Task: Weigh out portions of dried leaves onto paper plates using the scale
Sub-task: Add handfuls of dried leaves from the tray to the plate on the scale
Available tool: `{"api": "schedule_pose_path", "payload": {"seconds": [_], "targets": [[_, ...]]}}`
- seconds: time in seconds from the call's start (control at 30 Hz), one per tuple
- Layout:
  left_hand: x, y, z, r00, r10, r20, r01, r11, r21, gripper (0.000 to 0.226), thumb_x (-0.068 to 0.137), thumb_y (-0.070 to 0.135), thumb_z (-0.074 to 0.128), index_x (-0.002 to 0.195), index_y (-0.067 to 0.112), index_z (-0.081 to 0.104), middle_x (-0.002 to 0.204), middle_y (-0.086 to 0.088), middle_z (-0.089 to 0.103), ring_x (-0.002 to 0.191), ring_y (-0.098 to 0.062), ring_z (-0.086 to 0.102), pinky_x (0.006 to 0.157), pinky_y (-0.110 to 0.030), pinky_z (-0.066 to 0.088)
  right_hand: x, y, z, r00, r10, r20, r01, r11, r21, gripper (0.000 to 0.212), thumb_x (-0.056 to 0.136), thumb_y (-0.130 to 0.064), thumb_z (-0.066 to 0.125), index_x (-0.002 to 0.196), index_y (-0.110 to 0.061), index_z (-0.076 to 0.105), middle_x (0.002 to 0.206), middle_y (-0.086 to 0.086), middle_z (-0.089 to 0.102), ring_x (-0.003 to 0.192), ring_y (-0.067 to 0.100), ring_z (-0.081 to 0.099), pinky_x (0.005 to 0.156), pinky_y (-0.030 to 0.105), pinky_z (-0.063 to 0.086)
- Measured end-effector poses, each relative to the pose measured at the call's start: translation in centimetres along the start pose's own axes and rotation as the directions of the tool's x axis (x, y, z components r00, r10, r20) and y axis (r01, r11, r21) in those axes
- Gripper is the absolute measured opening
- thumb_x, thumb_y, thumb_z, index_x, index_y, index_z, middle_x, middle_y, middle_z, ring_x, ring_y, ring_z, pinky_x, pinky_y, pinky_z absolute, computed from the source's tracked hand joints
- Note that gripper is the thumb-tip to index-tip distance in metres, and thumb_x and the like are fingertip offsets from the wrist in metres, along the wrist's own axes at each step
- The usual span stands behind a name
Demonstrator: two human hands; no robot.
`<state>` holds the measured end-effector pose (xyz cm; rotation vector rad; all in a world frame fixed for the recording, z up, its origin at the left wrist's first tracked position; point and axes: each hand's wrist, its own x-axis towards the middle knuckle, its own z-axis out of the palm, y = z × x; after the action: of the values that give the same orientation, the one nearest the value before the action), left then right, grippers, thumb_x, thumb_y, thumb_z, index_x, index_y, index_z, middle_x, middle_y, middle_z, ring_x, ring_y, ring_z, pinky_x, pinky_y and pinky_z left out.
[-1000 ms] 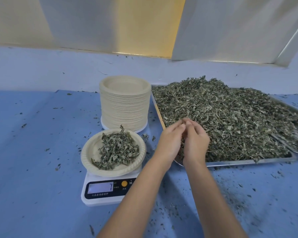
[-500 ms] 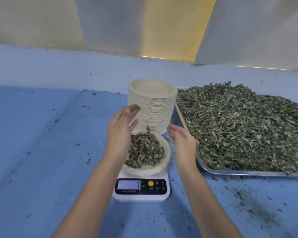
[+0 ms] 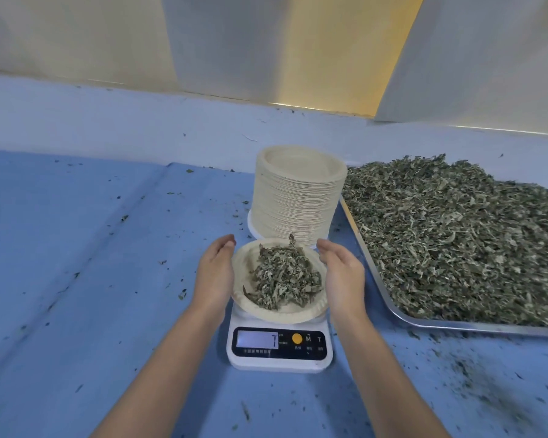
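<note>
A paper plate [image 3: 250, 303] with a heap of dried leaves [image 3: 283, 278] sits on the white digital scale [image 3: 280, 349], whose display reads 7. My left hand [image 3: 214, 273] lies against the plate's left rim with fingers nearly straight. My right hand [image 3: 342, 273] lies against the right rim the same way. Whether either hand grips the rim I cannot tell; the palms hide the contact. A tall stack of paper plates [image 3: 298, 197] stands just behind the scale. A metal tray [image 3: 393, 306] heaped with dried leaves [image 3: 450, 235] lies to the right.
The blue table cover [image 3: 92, 279] is strewn with leaf crumbs, thickest at the front right [image 3: 475, 374]. A pale blue wall band and light panels rise behind the table. Open blue surface stretches to the left of the scale.
Both hands left the leaf tray and came to the plate on the scale, one on each side. The left hand has dropped from above the plate to its rim. The view shifted left.
</note>
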<state>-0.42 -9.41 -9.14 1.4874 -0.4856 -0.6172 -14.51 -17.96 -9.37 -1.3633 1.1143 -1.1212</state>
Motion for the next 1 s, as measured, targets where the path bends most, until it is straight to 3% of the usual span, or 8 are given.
{"api": "schedule_pose_path", "payload": {"seconds": [0.2,0.33,0.47,0.53,0.6,0.7,0.8,1.0], "targets": [[0.2,0.7,-0.3,0.995,-0.104,0.003,0.104,0.991,-0.085,0.044,0.095,0.024,0.051,0.137,0.019,0.042,0.135,-0.002,0.051,0.12,-0.021,0.052,0.105,-0.042,0.04,-0.2,-0.4,0.4,1.0,-0.019,-0.001,0.019,0.998,0.058,0.029,0.093,-0.009,0.045,0.102,-0.023,0.068,0.1,-0.012,0.066,0.09,-0.007,0.058,0.069,0.012,0.041],[0.8,1.7,-1.8,0.985,-0.169,0.018,0.17,0.973,-0.156,0.044,0.095,0.005,0.046,0.139,0.007,0.039,0.134,-0.011,0.052,0.116,-0.027,0.054,0.1,-0.045,0.043,-0.2,-1.5,1.7,1.0,-0.026,0.01,0.025,0.994,0.104,0.03,0.089,-0.004,0.046,0.092,-0.024,0.068,0.096,-0.011,0.067,0.091,-0.001,0.06,0.069,0.014,0.044],[1.4,3.1,-3.8,0.975,-0.217,0.046,0.222,0.951,-0.215,0.044,0.092,-0.009,0.042,0.135,-0.004,0.041,0.126,-0.025,0.053,0.098,-0.03,0.057,0.076,-0.04,0.049,-0.3,-2.6,3.6,0.999,-0.01,0.038,0.007,0.996,0.087,0.027,0.088,-0.003,0.048,0.094,-0.019,0.069,0.093,-0.009,0.067,0.071,0.013,0.061,0.068,0.025,0.051],[2.0,3.7,-5.0,0.979,-0.202,0.004,0.198,0.957,-0.211,0.042,0.092,-0.008,0.043,0.134,-0.002,0.043,0.124,-0.023,0.054,0.099,-0.03,0.057,0.083,-0.043,0.049,-0.4,-3.0,4.8,0.996,0.01,0.091,-0.019,0.995,0.094,0.025,0.088,-0.004,0.048,0.099,-0.017,0.067,0.095,-0.008,0.066,0.065,0.006,0.06,0.07,0.028,0.05],[2.9,4.0,-6.3,0.98,-0.192,-0.052,0.174,0.956,-0.234,0.042,0.092,-0.008,0.043,0.133,-0.002,0.044,0.123,-0.023,0.055,0.103,-0.032,0.057,0.091,-0.046,0.047,-0.2,-3.4,6.1,0.989,0.022,0.148,-0.037,0.994,0.104,0.025,0.088,-0.005,0.049,0.106,-0.014,0.064,0.102,-0.004,0.064,0.079,-0.001,0.058,0.068,0.026,0.049],[4.6,4.2,-8.1,0.97,-0.181,-0.161,0.132,0.953,-0.274,0.043,0.093,-0.008,0.041,0.135,0.001,0.043,0.128,-0.021,0.053,0.102,-0.031,0.057,0.086,-0.042,0.047,-0.2,-4.1,8.3,0.971,0.058,0.233,-0.08,0.993,0.086,0.018,0.087,-0.006,0.051,0.101,-0.011,0.061,0.102,0.002,0.061,0.096,0.017,0.057,0.089,0.036,0.046],[6.4,4.1,-9.0,0.941,-0.176,-0.29,0.08,0.946,-0.313,0.046,0.093,-0.007,0.04,0.137,0.005,0.042,0.129,-0.018,0.052,0.097,-0.027,0.055,0.087,-0.04,0.047,-0.3,-4.1,11.0,0.928,0.115,0.354,-0.152,0.985,0.077,0.017,0.087,-0.005,0.048,0.073,-0.011,0.044,0.072,0.007,0.04,0.069,0.021,0.038,0.073,0.038,0.032],[10.1,3.3,-8.1,0.878,-0.174,-0.446,-0.02,0.917,-0.397,0.049,0.092,-0.009,0.034,0.137,0.007,0.04,0.113,-0.01,0.053,0.088,-0.021,0.055,0.06,-0.022,0.047,0.7,-3.4,14.9,0.743,0.382,0.55,-0.533,0.834,0.142,0.019,0.094,-0.009,0.047,0.112,-0.004,0.05,0.097,0.017,0.06,0.087,0.027,0.06,0.081,0.034,0.053]]}}
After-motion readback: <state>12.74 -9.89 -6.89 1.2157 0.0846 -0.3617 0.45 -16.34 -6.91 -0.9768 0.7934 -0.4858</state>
